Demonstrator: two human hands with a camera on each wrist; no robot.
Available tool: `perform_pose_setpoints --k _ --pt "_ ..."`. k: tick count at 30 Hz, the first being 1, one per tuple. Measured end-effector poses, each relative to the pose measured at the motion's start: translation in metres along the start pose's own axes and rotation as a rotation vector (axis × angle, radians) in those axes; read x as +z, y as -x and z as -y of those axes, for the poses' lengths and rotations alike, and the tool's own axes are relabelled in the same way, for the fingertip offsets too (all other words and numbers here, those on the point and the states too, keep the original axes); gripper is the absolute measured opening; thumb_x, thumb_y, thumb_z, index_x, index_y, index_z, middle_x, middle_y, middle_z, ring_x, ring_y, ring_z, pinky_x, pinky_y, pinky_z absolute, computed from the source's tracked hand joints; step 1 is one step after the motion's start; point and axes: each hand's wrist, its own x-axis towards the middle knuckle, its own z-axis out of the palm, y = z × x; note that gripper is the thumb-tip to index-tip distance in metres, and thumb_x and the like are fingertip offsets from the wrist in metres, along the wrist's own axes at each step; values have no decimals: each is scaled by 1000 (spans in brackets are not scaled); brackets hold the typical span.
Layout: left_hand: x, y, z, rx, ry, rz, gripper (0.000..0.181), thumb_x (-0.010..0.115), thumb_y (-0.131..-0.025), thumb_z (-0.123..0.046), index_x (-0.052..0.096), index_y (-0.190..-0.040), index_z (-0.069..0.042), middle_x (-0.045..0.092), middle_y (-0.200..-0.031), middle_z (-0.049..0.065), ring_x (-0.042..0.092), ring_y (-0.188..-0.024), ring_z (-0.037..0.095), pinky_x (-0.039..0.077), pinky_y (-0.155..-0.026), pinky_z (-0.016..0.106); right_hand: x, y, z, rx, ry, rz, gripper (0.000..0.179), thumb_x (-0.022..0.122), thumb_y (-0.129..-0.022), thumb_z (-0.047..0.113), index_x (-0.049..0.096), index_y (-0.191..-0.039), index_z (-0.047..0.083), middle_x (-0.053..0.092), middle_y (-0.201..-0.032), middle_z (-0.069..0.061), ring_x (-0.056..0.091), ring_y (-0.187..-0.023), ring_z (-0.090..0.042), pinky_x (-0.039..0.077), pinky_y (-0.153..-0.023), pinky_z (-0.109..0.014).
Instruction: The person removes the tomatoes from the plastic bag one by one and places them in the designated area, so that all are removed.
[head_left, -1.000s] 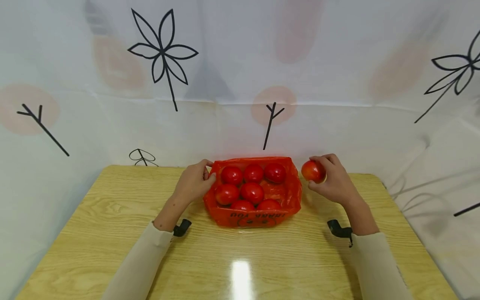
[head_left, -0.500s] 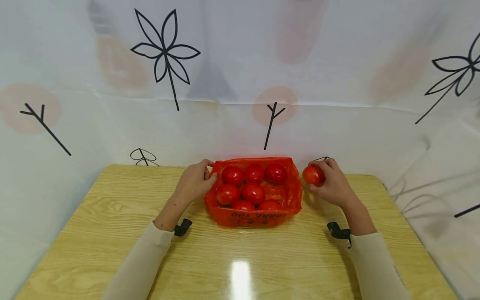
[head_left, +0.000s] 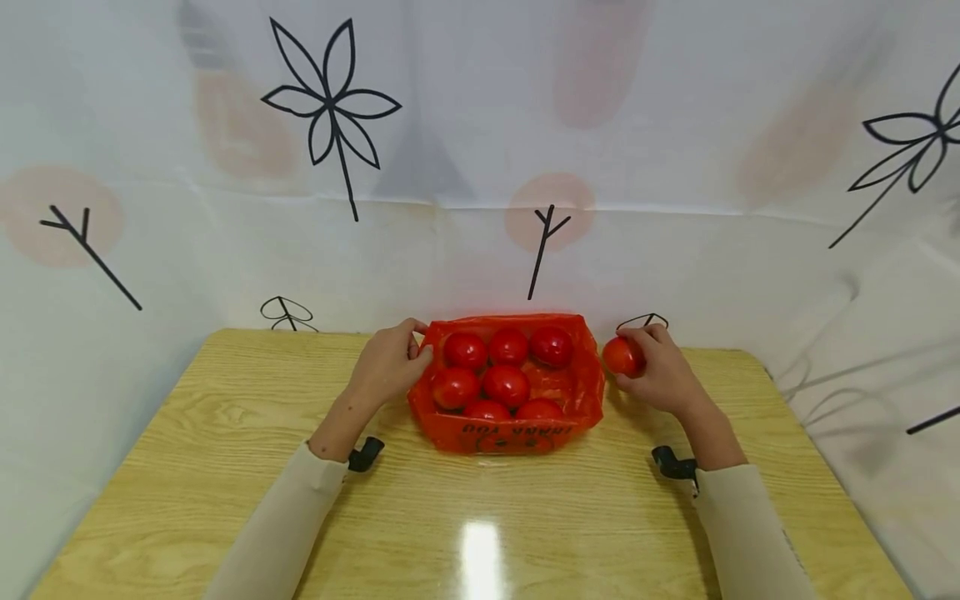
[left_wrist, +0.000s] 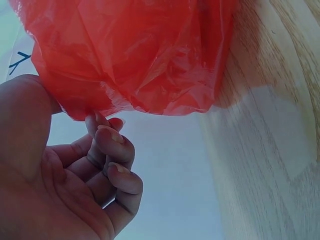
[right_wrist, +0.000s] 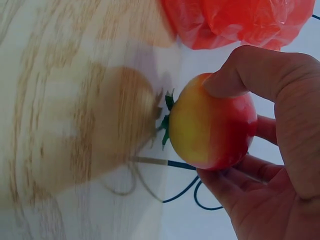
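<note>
A red plastic bag (head_left: 442, 435) stands with its mouth open on the table, dark lettering and a face printed on its front. Inside it sit several red tomatoes (head_left: 506, 387). At the bag's left rim, my left hand (head_left: 384, 365) pinches the plastic between thumb and fingers; the left wrist view shows the other fingers (left_wrist: 125, 185) curled below the crumpled edge. My right hand (head_left: 663, 372) grips another tomato (right_wrist: 212, 122) just right of the bag. This one is part yellow, part red, and its green leafy top points down at the tabletop.
The wood-grain table (head_left: 480, 500) reaches back to a pale cloth backdrop (head_left: 465, 250) with line-drawn flowers. Dark elbow-shaped pieces (head_left: 675, 463) sit at both wrists. A strip of light reflects off the front of the table.
My right hand has lowered slightly with the tomato and shifted a little left, toward the bag. My left hand keeps its hold on the bag's rim.
</note>
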Motion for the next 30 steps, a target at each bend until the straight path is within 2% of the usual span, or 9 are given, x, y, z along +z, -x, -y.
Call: perform_pose_setpoints --k 21,30 --pt "-1 0 1 -23 -6 7 36 64 -101 -23 64 -132 -4 55 -68 2 46 -56 19 39 -53 31 0 -1 -2 -28 28 42 67 81 -85 9 52 -144 -7 48 -135 -32 56 -117 -53 52 -98 -70" --pt "0 0 0 -29 -6 10 37 65 -100 -23 64 -131 -4 56 -71 2 48 -59 19 43 -56 31 -6 1 3 -38 42 48 69 83 -85 11 52 -145 -6 47 -138 -32 54 -120 -53 52 -98 -69"
